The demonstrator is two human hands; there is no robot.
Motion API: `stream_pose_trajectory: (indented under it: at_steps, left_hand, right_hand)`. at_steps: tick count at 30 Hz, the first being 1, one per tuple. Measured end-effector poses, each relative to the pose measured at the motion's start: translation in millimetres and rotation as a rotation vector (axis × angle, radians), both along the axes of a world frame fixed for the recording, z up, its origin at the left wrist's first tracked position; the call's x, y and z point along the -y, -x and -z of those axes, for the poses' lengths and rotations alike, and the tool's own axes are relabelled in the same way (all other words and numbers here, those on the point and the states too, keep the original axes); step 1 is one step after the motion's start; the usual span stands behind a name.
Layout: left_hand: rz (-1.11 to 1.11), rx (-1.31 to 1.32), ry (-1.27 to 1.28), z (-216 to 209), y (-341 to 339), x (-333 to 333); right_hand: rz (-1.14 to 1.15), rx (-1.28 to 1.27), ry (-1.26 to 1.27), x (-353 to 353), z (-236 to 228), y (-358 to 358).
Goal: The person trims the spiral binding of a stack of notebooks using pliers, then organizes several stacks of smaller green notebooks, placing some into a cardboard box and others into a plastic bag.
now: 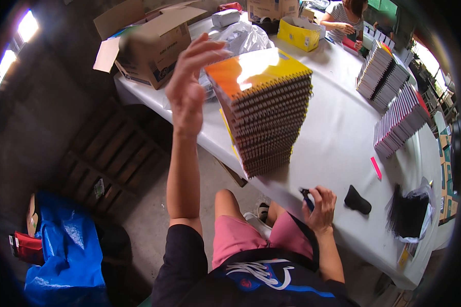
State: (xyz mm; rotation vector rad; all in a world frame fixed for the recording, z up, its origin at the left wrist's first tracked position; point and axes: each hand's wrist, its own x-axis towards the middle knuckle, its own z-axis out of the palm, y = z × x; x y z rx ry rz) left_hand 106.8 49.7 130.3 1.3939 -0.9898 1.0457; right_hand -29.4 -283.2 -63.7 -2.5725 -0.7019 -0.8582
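Observation:
My left hand point(189, 84) is raised in the air with its fingers spread, just left of the top of a tall stack of spiral-bound notebooks point(264, 115) with an orange and yellow cover. It holds nothing. My right hand point(320, 207) rests at the near edge of the white table point(338, 133) and is closed on a small dark blue object point(307, 198), partly hidden by the fingers. A small black pouch point(357, 200) lies just to the right of that hand.
An open cardboard box point(151, 43) stands at the table's far left. Two more notebook stacks point(384, 74) point(402, 120) lie at the right, with a pink slip point(376, 167) and a bag of black items point(410, 215). Another person point(346, 18) works at the far end near a yellow box point(298, 33). A blue bag point(66, 250) and wooden pallet point(112, 158) are on the floor.

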Motion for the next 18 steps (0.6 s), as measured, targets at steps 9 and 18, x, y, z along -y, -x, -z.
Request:
stream_pose_trajectory:
  at_steps: [9,18]
  left_hand:
    - [-0.292,0.009,0.05,15.8,11.4,28.9]
    - [-0.27,-0.044,0.203,19.6,6.8,37.6]
  right_hand:
    - [-0.166,0.339,-0.258,-74.3,-145.7,-12.4]
    - [-0.127,0.379,-0.277,-114.3,-177.2,-34.6]
